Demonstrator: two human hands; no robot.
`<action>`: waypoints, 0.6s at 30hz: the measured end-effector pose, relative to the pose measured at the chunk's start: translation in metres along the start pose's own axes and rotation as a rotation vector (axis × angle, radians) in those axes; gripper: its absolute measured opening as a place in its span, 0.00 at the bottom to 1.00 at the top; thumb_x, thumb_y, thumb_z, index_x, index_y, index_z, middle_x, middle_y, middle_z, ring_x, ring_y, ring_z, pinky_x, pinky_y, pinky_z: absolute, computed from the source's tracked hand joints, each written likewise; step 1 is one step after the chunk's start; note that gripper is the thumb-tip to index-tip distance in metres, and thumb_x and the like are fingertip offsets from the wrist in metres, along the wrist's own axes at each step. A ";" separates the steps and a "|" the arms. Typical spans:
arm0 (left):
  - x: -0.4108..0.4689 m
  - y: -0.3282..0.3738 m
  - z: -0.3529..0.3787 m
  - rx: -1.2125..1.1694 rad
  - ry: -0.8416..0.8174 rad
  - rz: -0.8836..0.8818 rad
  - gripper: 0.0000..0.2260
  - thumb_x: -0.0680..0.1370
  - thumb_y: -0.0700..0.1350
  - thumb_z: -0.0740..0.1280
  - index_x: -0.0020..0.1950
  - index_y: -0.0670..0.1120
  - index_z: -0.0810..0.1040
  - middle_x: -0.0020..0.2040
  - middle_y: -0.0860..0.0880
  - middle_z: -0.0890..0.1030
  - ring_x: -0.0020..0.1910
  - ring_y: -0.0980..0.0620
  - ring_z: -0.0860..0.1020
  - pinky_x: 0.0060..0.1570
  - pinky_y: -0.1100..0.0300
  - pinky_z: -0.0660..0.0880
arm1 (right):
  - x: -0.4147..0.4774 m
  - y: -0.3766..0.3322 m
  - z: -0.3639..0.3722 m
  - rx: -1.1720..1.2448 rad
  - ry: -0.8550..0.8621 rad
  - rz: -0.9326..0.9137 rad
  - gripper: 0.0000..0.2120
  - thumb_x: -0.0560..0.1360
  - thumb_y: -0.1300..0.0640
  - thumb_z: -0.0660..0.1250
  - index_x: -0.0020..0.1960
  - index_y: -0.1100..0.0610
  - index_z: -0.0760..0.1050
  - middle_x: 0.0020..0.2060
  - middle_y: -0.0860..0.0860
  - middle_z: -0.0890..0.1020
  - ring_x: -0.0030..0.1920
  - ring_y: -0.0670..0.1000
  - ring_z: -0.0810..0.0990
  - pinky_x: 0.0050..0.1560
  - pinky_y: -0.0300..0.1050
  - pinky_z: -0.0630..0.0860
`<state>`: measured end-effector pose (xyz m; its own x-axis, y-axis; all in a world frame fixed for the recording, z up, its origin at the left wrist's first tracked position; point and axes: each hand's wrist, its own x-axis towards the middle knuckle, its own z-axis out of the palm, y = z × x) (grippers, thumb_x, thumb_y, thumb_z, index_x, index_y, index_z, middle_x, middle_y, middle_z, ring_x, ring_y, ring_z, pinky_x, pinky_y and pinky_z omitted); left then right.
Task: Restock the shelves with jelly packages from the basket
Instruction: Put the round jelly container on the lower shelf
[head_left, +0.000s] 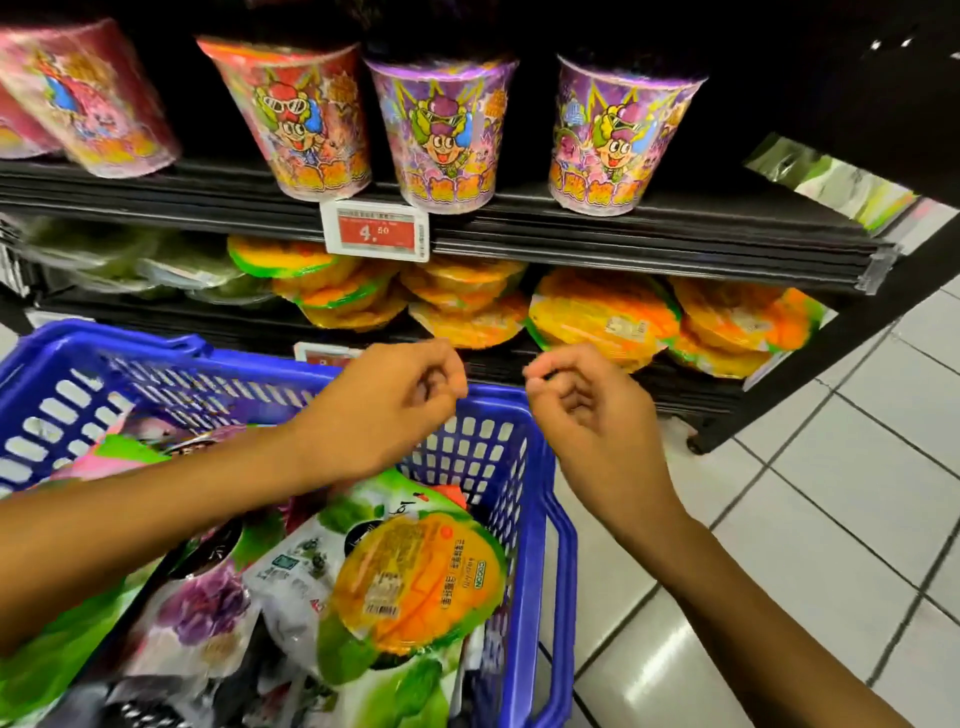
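Note:
A blue plastic basket (524, 499) stands in front of the shelves, filled with several jelly packages. On top lies an orange mango jelly cup (415, 577); purple grape packs (202, 608) lie to its left. My left hand (395, 410) hovers over the basket's far rim, fingers curled, holding nothing. My right hand (582, 410) floats beside it to the right, fingers also curled and empty. Just beyond both hands, the lower shelf holds stacked mango jelly cups (602, 317).
The upper black shelf (623, 234) carries tall cartoon-printed cups (441, 135) and a red price tag (375, 228). Green jelly packs (156, 265) fill the lower shelf's left side. White tiled floor (831, 493) lies to the right of the basket.

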<state>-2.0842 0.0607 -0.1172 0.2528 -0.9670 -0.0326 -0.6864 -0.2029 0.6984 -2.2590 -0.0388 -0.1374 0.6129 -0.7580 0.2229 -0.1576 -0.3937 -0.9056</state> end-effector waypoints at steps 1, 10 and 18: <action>-0.012 -0.011 0.005 0.058 -0.105 -0.098 0.05 0.76 0.39 0.65 0.45 0.49 0.78 0.37 0.51 0.80 0.35 0.53 0.76 0.37 0.58 0.74 | -0.002 -0.006 0.011 -0.061 -0.136 -0.021 0.03 0.77 0.60 0.66 0.49 0.54 0.77 0.32 0.51 0.78 0.34 0.47 0.76 0.36 0.43 0.74; -0.054 -0.070 0.040 0.498 -0.620 -0.334 0.17 0.78 0.56 0.66 0.53 0.42 0.77 0.53 0.43 0.80 0.52 0.43 0.78 0.50 0.52 0.74 | -0.014 0.002 0.071 -1.095 -0.876 -0.204 0.25 0.76 0.36 0.61 0.56 0.57 0.74 0.54 0.56 0.81 0.55 0.60 0.79 0.44 0.50 0.67; -0.048 -0.076 0.037 0.097 -0.595 -0.577 0.10 0.74 0.49 0.74 0.44 0.42 0.82 0.35 0.51 0.77 0.36 0.55 0.73 0.33 0.67 0.69 | -0.013 0.003 0.074 -1.151 -1.012 -0.181 0.28 0.72 0.32 0.64 0.52 0.58 0.72 0.48 0.55 0.79 0.51 0.57 0.80 0.43 0.49 0.68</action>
<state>-2.0697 0.1164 -0.1950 0.1993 -0.6217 -0.7575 -0.6220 -0.6775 0.3924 -2.2107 0.0086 -0.1696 0.8653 -0.1874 -0.4649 -0.2265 -0.9736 -0.0292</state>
